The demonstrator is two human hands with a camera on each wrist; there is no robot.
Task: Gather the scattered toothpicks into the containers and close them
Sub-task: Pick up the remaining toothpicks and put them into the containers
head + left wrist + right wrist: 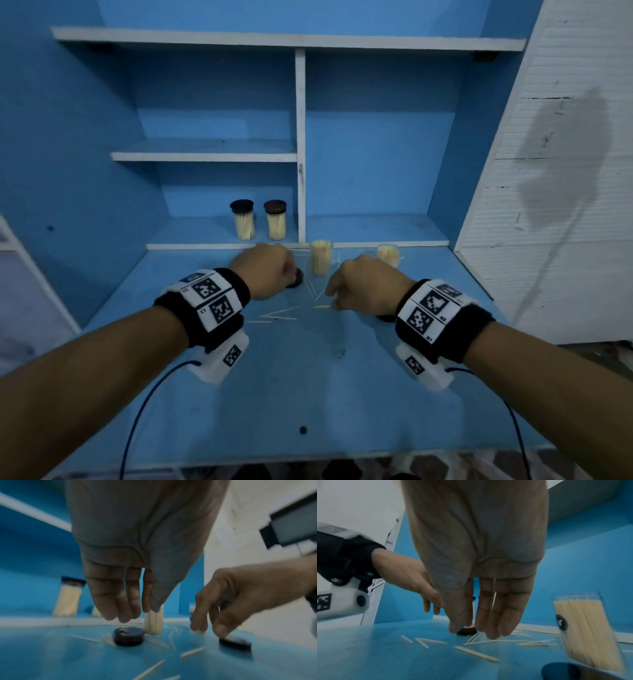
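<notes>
Blue shelf unit (300, 147) with white edges; white wall (565, 205), perhaps stained.

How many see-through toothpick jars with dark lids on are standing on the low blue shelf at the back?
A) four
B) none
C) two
C: the head view shows two clear toothpick jars, one with a dark lid and one with a brownish lid, side by side on the low blue shelf; the two other clear jars, one and another, stand open on the blue desk.
</notes>
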